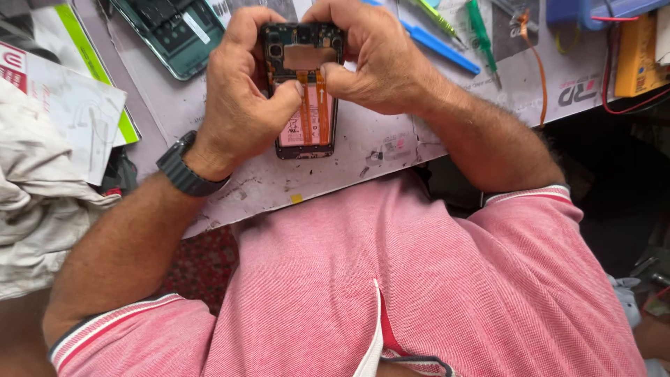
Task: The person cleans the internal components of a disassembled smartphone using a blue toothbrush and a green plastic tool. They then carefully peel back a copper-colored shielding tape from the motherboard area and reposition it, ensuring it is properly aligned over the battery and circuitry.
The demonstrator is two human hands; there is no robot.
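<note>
Opened phone (305, 105) | between both hands (241, 91) | thumbs seemingly pressing battery

opened phone (305, 105) lies flat, orange ribbon cables exposed.

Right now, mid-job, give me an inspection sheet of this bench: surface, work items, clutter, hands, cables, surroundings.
Surface: worn pale bench top, scuffed and stained.
Job's things: opened phone lying flat, back cover off, orange flex strips over the battery.
Clutter: detached green back cover; blue tool; green screwdriver; papers; pale cloth.
Hands: left hand and right hand both grip the phone, thumbs pressing its middle.
Cables: orange wire; red lead by a yellow meter.
Surroundings: dark floor area at right; details unclear.
</note>
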